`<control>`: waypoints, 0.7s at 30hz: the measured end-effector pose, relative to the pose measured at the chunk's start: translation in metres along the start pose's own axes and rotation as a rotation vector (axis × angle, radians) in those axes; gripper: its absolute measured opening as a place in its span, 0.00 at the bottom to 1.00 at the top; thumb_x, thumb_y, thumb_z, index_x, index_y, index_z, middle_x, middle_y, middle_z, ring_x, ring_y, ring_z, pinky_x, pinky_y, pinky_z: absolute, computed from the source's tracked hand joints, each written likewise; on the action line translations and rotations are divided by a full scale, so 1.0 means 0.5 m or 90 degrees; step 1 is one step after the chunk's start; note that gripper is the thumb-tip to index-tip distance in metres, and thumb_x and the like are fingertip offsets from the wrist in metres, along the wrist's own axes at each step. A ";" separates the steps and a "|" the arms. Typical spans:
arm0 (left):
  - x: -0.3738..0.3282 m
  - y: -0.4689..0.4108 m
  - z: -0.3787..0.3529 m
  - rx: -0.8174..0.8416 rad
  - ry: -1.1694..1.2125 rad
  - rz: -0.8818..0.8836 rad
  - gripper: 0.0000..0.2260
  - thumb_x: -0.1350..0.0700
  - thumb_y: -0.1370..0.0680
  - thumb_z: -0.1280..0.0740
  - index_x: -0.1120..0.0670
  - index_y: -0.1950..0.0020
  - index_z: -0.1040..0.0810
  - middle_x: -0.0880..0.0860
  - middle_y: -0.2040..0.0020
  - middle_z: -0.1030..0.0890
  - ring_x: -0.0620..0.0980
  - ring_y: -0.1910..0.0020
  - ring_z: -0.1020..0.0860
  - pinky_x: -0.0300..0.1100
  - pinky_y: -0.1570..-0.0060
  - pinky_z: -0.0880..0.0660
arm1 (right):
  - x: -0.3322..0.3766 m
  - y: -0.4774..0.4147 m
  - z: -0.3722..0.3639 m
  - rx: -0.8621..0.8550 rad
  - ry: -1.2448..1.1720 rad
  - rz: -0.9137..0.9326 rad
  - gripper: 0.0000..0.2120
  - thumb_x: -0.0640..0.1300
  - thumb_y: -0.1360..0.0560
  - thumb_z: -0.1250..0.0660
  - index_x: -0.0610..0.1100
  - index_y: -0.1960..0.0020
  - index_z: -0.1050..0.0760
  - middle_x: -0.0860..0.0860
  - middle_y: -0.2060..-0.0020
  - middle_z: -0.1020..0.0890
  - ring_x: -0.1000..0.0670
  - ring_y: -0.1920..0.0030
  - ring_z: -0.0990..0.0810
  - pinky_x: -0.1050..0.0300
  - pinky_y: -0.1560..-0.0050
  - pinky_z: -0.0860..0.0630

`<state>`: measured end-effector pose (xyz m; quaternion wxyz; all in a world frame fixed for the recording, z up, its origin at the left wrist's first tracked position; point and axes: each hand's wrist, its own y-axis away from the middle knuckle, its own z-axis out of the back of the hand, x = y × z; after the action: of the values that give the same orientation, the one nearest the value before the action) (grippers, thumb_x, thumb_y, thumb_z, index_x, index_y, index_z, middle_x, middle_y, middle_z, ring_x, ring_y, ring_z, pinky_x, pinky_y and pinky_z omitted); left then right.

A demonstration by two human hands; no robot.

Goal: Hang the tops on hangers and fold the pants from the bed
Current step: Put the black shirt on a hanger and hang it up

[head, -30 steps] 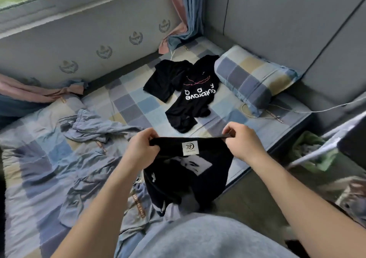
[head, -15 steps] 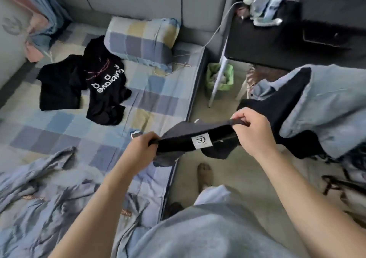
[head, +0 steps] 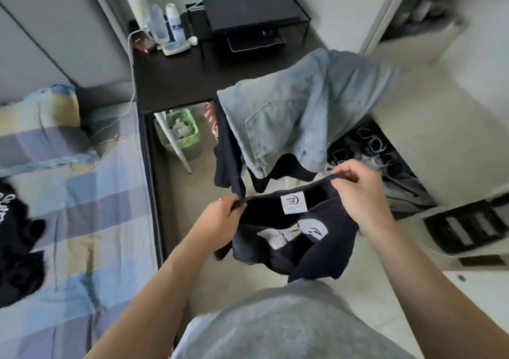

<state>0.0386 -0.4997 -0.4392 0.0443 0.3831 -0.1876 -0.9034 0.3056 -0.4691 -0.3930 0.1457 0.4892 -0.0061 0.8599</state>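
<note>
I hold a black top (head: 297, 237) with a white neck label and a white print, stretched by its collar in front of my waist, above the floor beside the bed. My left hand (head: 220, 220) grips the collar's left end and my right hand (head: 360, 190) grips its right end a little higher. Another black top (head: 16, 248) with white lettering lies on the checked bed (head: 104, 220) at the left edge. Light blue jeans (head: 297, 110) hang draped over dark clothes just beyond my hands. No hanger shows.
A black desk (head: 176, 80) stands past the bed's end with bottles and a black device on a wire rack. A green bin (head: 179, 132) sits under the desk. A checked pillow (head: 35, 118) lies at the bed's head. Shoes (head: 363, 146) lie right of the jeans.
I have turned right, away from the bed toward the desk and the draped jeans. Both hands kept their hold on the top's collar and carried it off the bed.
</note>
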 end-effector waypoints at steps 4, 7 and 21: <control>-0.176 -0.129 -0.094 0.053 0.069 -0.037 0.14 0.50 0.16 0.40 0.56 0.58 0.30 0.45 0.70 0.30 0.46 0.69 0.31 0.41 0.66 0.33 | -0.042 -0.124 0.158 -0.075 -0.035 -0.016 0.17 0.33 0.31 0.36 0.56 0.61 0.21 0.54 0.65 0.19 0.62 0.68 0.24 0.73 0.68 0.32; -0.332 -0.221 -0.135 0.075 0.144 -0.088 0.13 0.53 0.16 0.40 0.59 0.58 0.29 0.45 0.71 0.31 0.49 0.69 0.32 0.50 0.64 0.32 | -0.050 -0.213 0.258 -0.133 -0.067 -0.020 0.15 0.33 0.32 0.36 0.53 0.62 0.21 0.59 0.69 0.19 0.63 0.68 0.23 0.74 0.68 0.31; -0.900 -0.586 -0.094 0.126 0.255 -0.385 0.16 0.55 0.16 0.39 0.53 0.64 0.32 0.43 0.72 0.33 0.44 0.71 0.34 0.39 0.67 0.35 | 0.112 -0.575 0.563 -0.427 -0.160 0.081 0.11 0.35 0.34 0.37 0.50 0.63 0.21 0.57 0.69 0.19 0.57 0.65 0.21 0.69 0.64 0.28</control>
<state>0.4071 -0.1420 -0.2744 -0.2262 0.5926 -0.1400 -0.7603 0.5888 -0.2234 -0.2370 0.2425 0.5149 -0.3358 0.7506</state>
